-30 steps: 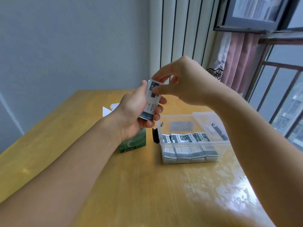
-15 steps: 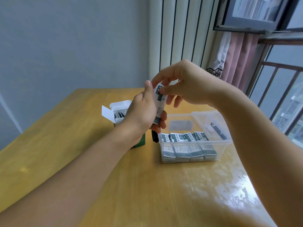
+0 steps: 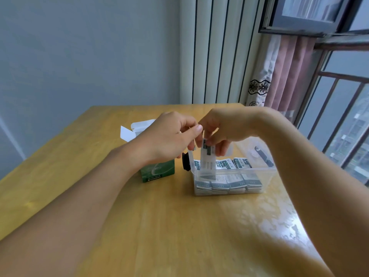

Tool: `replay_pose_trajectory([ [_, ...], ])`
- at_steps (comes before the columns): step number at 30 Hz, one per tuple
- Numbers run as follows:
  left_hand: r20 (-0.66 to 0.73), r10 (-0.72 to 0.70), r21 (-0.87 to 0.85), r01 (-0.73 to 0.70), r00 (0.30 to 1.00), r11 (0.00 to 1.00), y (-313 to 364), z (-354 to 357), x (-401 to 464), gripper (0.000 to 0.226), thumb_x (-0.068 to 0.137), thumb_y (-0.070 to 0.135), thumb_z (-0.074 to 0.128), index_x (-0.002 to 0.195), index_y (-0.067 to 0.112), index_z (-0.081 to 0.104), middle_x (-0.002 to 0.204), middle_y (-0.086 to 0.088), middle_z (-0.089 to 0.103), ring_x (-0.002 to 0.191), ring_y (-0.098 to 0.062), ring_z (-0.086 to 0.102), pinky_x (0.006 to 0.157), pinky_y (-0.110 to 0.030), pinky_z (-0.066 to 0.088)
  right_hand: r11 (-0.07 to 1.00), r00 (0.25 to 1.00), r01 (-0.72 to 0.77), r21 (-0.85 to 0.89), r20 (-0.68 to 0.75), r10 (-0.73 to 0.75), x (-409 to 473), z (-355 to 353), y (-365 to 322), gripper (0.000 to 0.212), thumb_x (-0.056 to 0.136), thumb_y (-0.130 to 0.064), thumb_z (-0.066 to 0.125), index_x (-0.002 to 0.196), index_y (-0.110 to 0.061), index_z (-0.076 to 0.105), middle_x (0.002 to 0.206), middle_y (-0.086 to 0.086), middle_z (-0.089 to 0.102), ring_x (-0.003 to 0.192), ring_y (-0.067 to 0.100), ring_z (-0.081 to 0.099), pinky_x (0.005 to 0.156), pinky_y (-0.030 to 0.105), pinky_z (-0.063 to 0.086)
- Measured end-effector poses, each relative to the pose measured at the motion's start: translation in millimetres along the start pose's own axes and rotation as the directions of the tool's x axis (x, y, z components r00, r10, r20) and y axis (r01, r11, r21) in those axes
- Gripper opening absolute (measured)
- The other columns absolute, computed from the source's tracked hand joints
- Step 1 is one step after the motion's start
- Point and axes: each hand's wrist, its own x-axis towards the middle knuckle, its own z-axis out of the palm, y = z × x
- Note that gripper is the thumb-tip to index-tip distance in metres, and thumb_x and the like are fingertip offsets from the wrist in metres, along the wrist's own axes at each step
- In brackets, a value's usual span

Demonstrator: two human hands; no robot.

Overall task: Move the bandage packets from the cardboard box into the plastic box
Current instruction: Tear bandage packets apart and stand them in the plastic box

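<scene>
While both hands meet just above centre frame, the right hand (image 3: 225, 128) pinches a bandage packet (image 3: 208, 159) by its top edge between thumb and fingers, and the packet hangs upright with its lower end inside the left end of the plastic box (image 3: 267, 176). The packet is white with a dark green panel near the top and rows of small print below; none of it is sharp enough to read.

Beside it, the left hand (image 3: 169, 138) has its fingers curled and its thumb stretched toward the right hand's fingertips. Whether it touches the packet I cannot tell, since the fingertips overlap there.

Right of centre, the clear box sits on the wooden table (image 3: 159, 226), with rows of packets (image 3: 229, 182) stacked along its near wall and more standing behind them. Their labels are white and dark green, with white characters on the green bands, too small to make out. A dark object lies in the far right corner of the box, and a black round part (image 3: 185, 161) sticks out from the box's left wall.

Left of the box and partly behind the left hand stands the green cardboard box (image 3: 157, 170), its white flaps (image 3: 129, 132) open upward. A pale swirl and a line of tiny white print mark its front, unreadable.

At upper right, a pink curtain (image 3: 289, 72) hangs beside a barred window (image 3: 339, 108).
</scene>
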Motion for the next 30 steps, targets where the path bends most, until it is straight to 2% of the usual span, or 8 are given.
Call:
replay_pose_trajectory([
  [5, 0.051, 0.019, 0.003, -0.019, 0.998, 1.000, -1.2, 5.6, -1.1, 0.036, 0.106, 0.031, 0.045, 0.085, 0.015, 0.070, 0.079, -0.003, 0.072, 0.047, 0.000, 0.056, 0.049, -0.016, 0.046, 0.998, 1.000, 0.003, -0.068, 0.009, -0.003, 9.2, 14.0, -7.1, 0.022, 0.096, 0.004, 0.057, 0.090, -0.014, 0.067, 0.077, -0.001, 0.071, 0.068, 0.018, 0.076, 0.065, 0.028, 0.061],
  [7, 0.042, 0.033, 0.002, -0.033, 0.999, 0.999, -0.1, 7.5, -0.5, 0.042, 0.108, 0.034, 0.041, 0.086, 0.013, 0.069, 0.079, -0.005, 0.071, 0.047, -0.001, 0.056, 0.050, -0.018, 0.049, 0.996, 1.000, -0.012, -0.083, -0.013, 0.011, 11.0, 14.2, -5.4, 0.017, 0.095, 0.004, 0.058, 0.093, -0.010, 0.068, 0.081, 0.002, 0.071, 0.070, 0.019, 0.076, 0.062, 0.026, 0.061],
  [10, 0.028, 0.032, -0.017, -0.031, 0.999, 0.999, 0.1, 7.9, -0.1, 0.046, 0.108, 0.037, 0.037, 0.088, 0.012, 0.069, 0.077, -0.006, 0.072, 0.046, -0.002, 0.056, 0.050, -0.018, 0.049, 0.994, 0.999, -0.043, -0.096, -0.015, 0.042, 15.1, 17.2, -3.8, 0.012, 0.094, 0.000, 0.062, 0.104, -0.003, 0.067, 0.092, 0.008, 0.072, 0.073, 0.019, 0.076, 0.069, 0.029, 0.062],
  [13, 0.035, 0.011, -0.028, -0.010, 0.999, 1.000, -1.0, 8.4, 0.1, 0.048, 0.108, 0.041, 0.035, 0.086, 0.014, 0.069, 0.074, -0.003, 0.071, 0.047, -0.008, 0.058, 0.049, -0.017, 0.046, 0.993, 0.997, -0.073, -0.093, 0.025, 0.076, 17.5, 22.4, -3.6, 0.013, 0.094, -0.004, 0.064, 0.107, -0.005, 0.065, 0.085, 0.005, 0.073, 0.073, 0.015, 0.076, 0.078, 0.030, 0.062],
  [18, 0.029, -0.010, -0.011, 0.010, 1.000, 1.000, -3.2, 9.3, 0.2, 0.056, 0.107, 0.046, 0.032, 0.083, 0.011, 0.069, 0.072, -0.001, 0.072, 0.050, -0.014, 0.062, 0.048, -0.016, 0.046, 0.992, 0.996, -0.084, -0.098, 0.025, 0.087, 22.4, 30.0, -5.2, 0.011, 0.091, -0.006, 0.069, 0.092, -0.014, 0.061, 0.070, -0.003, 0.067, 0.053, 0.003, 0.068, 0.059, 0.015, 0.056],
  [23, 0.029, 0.015, 0.003, -0.015, 0.999, 1.000, -0.8, 9.4, -0.3, 0.058, 0.107, 0.045, 0.031, 0.082, 0.011, 0.071, 0.072, -0.002, 0.072, 0.048, 0.000, 0.059, 0.057, -0.020, 0.047, 0.987, 0.997, -0.072, -0.144, 0.013, 0.075, 24.0, 34.5, -7.2, 0.022, 0.085, -0.014, 0.077, 0.074, -0.020, 0.059, 0.068, -0.006, 0.068, 0.051, -0.002, 0.064, 0.054, 0.012, 0.050],
  [30, 0.029, 0.029, 0.007, -0.029, 0.999, 1.000, -0.7, 9.2, -0.1, 0.059, 0.108, 0.042, 0.031, 0.082, 0.009, 0.072, 0.071, 0.000, 0.072, 0.049, 0.004, 0.058, 0.062, -0.020, 0.040, 0.978, 0.997, -0.083, -0.191, -0.013, 0.082, 21.6, 37.6, -9.6, 0.024, 0.082, -0.019, 0.081, 0.071, -0.021, 0.059, 0.066, -0.007, 0.066, 0.057, 0.003, 0.064, 0.054, 0.013, 0.047],
])
